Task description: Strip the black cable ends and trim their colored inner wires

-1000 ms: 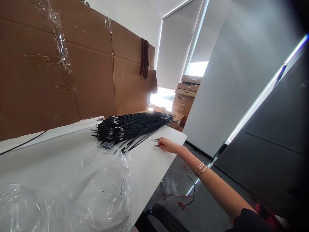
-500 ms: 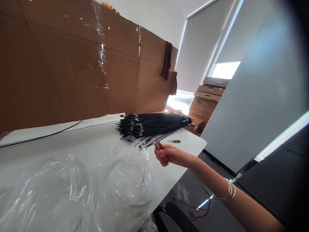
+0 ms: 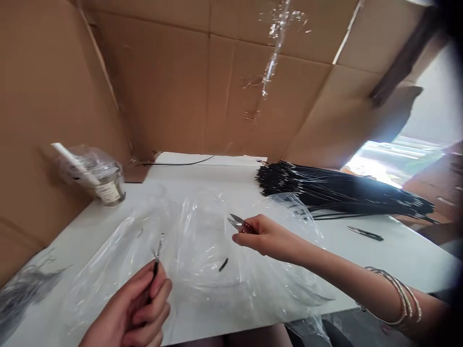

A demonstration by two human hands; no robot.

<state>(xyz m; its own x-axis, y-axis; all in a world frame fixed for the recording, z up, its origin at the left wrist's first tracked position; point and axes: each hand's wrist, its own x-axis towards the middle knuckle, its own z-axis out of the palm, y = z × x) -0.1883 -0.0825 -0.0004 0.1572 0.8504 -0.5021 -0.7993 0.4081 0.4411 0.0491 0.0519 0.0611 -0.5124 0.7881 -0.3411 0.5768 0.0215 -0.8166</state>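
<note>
Between the thumb and fingers of my left hand (image 3: 139,308) is the end of a black cable (image 3: 155,267). Its tip is stripped, and shiny braided strands stand up from it. My right hand (image 3: 265,236) grips a pair of thread snips (image 3: 238,222) with dark red handles; the two blades are apart and point left, away from the cable. Under both hands spreads a clear plastic bag (image 3: 202,231). A short black offcut (image 3: 223,264) lies on the plastic between the hands.
A large bundle of black cables (image 3: 336,188) lies at the back right. Another pair of snips (image 3: 365,233) rests in front of it on the white table (image 3: 398,255). Cardboard walls (image 3: 173,86) enclose the back and left. A plastic-wrapped jar (image 3: 109,190) and a grey strand pile (image 3: 29,294) are at left.
The view has swung left and down. My left hand with the cable has come into view. My right hand still holds the snips, now over the plastic bag.
</note>
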